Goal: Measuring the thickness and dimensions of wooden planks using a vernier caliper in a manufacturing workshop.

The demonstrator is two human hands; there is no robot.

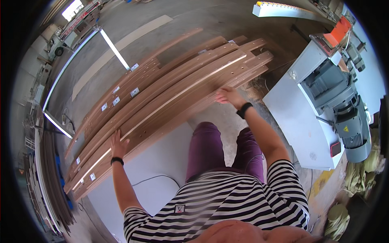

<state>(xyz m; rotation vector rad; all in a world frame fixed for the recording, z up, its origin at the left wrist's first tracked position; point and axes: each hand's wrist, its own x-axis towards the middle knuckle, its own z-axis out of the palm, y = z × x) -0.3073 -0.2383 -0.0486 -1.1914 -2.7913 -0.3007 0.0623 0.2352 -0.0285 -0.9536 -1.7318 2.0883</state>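
A stack of long brown wooden planks stretches diagonally before me, with a pale strip running lengthwise between two of them. Small holes and several white labels show on the wood. My left hand lies flat on a near plank toward the stack's left end, fingers spread. At the stack's near edge, farther right, my right hand hovers with loosely bent fingers and nothing visible in it; whether its fingertips touch the wood I cannot tell. Both wrists wear black bands.
To my right stands a pale machine cabinet with a grey motor and a red-edged phone. A grey panel lies beneath the near planks. Beyond them are a white metal frame and a beige strip on the floor.
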